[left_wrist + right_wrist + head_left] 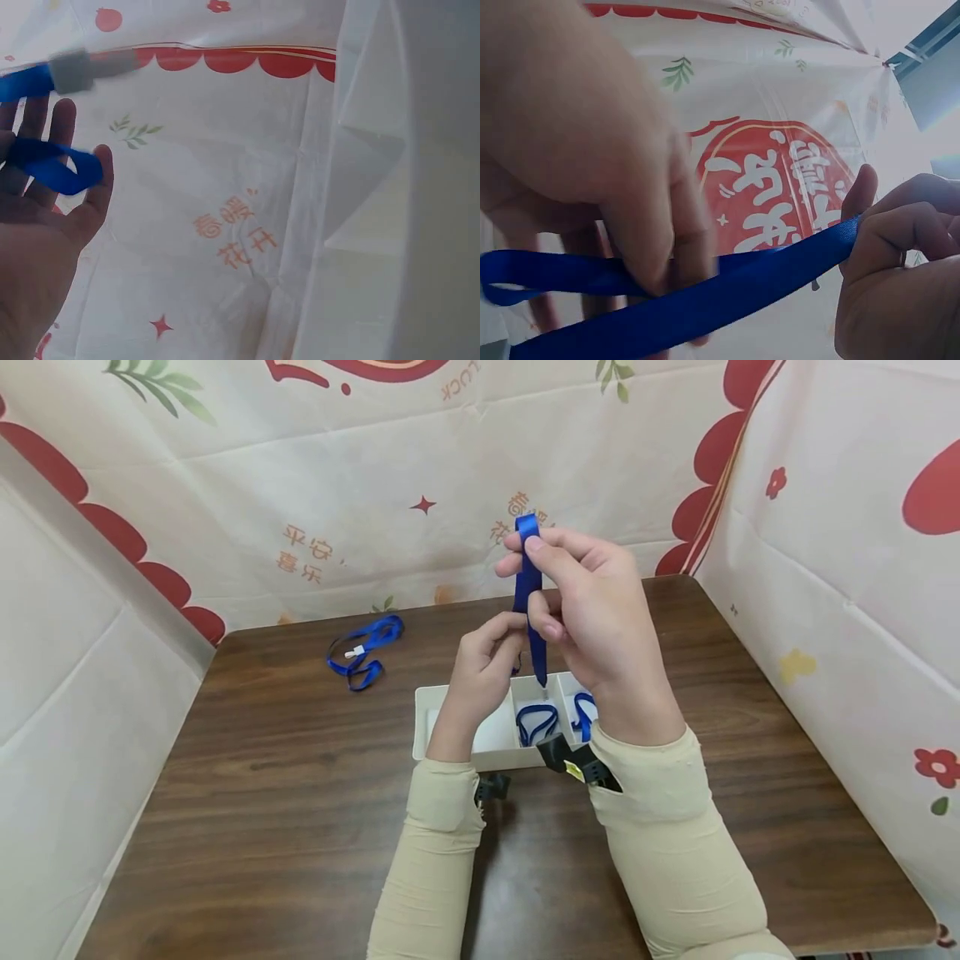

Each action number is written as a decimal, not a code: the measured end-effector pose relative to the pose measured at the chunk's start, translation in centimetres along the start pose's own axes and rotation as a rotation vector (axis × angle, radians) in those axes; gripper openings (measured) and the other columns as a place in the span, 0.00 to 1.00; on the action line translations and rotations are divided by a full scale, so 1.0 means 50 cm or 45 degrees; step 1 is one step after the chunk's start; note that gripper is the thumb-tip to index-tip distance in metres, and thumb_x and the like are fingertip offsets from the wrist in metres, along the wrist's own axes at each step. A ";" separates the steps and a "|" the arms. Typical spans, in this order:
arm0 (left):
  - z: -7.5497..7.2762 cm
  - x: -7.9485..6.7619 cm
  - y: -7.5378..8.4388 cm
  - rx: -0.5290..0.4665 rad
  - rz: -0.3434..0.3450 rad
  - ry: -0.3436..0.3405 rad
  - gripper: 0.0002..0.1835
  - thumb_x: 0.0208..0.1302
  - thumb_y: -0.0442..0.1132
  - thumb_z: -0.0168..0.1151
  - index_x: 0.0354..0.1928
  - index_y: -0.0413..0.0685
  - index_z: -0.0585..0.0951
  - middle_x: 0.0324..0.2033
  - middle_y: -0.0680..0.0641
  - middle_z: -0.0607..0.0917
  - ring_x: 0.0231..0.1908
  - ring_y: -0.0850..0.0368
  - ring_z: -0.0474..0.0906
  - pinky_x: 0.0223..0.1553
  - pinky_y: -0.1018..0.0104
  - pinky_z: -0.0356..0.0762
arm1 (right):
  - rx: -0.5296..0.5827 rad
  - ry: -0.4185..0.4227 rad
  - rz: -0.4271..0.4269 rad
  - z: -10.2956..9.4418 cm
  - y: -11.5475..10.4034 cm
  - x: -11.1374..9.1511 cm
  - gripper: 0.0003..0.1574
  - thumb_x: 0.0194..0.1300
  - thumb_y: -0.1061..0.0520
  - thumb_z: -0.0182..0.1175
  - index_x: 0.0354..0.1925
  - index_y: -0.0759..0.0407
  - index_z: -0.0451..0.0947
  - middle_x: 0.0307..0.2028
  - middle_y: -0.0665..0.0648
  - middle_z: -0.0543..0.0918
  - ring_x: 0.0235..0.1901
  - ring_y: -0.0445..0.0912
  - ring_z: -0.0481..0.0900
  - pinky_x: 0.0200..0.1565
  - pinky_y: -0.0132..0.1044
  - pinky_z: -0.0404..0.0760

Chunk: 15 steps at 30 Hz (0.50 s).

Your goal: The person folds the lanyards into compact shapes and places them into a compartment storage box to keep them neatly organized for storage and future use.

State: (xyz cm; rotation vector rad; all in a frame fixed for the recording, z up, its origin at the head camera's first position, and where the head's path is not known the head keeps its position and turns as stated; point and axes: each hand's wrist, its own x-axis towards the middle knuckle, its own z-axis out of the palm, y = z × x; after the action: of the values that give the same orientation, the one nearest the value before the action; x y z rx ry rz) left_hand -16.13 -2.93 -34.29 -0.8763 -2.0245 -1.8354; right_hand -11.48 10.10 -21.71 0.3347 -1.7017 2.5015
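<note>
In the head view both hands are raised above a white compartment box, working on a blue lanyard. My right hand pinches it under a folded loop that sticks up past the thumb. My left hand grips the lanyard lower down, thumb and index finger together, while a pointed end hangs below. Seen from the left wrist, the lanyard forms a loop, and a pale buckle is blurred. In the right wrist view the lanyard stretches between two hands.
Another blue lanyard with a white clip lies loosely coiled on the brown table, left of the box. Inside the box, a folded blue lanyard sits in the middle compartment and another in the right one. Printed cloth hangs behind.
</note>
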 end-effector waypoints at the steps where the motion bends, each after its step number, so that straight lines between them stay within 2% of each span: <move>1: -0.001 -0.002 -0.003 -0.009 -0.022 -0.012 0.13 0.80 0.29 0.48 0.50 0.30 0.83 0.32 0.35 0.80 0.31 0.40 0.74 0.35 0.69 0.73 | -0.003 0.004 -0.007 0.001 0.000 0.001 0.13 0.81 0.61 0.57 0.49 0.68 0.86 0.37 0.59 0.88 0.09 0.42 0.62 0.14 0.26 0.60; 4: -0.003 -0.004 -0.012 -0.084 -0.049 -0.053 0.18 0.80 0.32 0.46 0.53 0.29 0.84 0.42 0.32 0.84 0.41 0.41 0.79 0.44 0.67 0.78 | 0.008 0.000 -0.017 0.003 0.000 0.004 0.13 0.80 0.62 0.56 0.49 0.68 0.86 0.37 0.59 0.88 0.09 0.42 0.62 0.14 0.26 0.60; 8: -0.004 -0.006 -0.022 -0.174 -0.034 -0.113 0.28 0.81 0.43 0.39 0.58 0.26 0.82 0.58 0.30 0.83 0.57 0.37 0.79 0.59 0.64 0.77 | 0.006 -0.005 -0.014 0.004 -0.002 0.009 0.13 0.80 0.61 0.57 0.49 0.68 0.85 0.37 0.59 0.88 0.08 0.42 0.63 0.14 0.26 0.61; 11: -0.004 -0.009 -0.028 -0.167 -0.010 -0.123 0.38 0.85 0.57 0.36 0.58 0.26 0.82 0.59 0.29 0.82 0.61 0.34 0.78 0.62 0.62 0.77 | -0.010 0.009 -0.017 0.002 -0.004 0.013 0.13 0.80 0.60 0.57 0.50 0.68 0.85 0.36 0.58 0.88 0.08 0.42 0.63 0.14 0.27 0.61; 13: -0.003 -0.011 -0.032 -0.154 0.011 -0.115 0.44 0.83 0.66 0.40 0.55 0.26 0.83 0.58 0.29 0.83 0.60 0.35 0.79 0.60 0.62 0.78 | -0.014 0.013 -0.022 0.000 -0.005 0.015 0.13 0.80 0.60 0.58 0.50 0.67 0.85 0.36 0.58 0.88 0.08 0.43 0.62 0.14 0.28 0.60; 15: -0.001 -0.011 -0.035 -0.139 0.044 -0.117 0.44 0.80 0.69 0.47 0.53 0.27 0.84 0.56 0.29 0.84 0.59 0.39 0.79 0.58 0.62 0.79 | -0.020 0.017 -0.029 -0.001 -0.007 0.017 0.13 0.80 0.59 0.58 0.50 0.67 0.85 0.36 0.58 0.88 0.08 0.43 0.62 0.14 0.28 0.60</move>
State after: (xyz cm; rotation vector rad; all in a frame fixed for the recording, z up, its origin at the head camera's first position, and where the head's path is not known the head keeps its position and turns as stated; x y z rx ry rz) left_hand -16.74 -3.14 -36.00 -1.0369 -1.9645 -1.9360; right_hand -12.22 10.25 -21.22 0.3331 -1.7019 2.4669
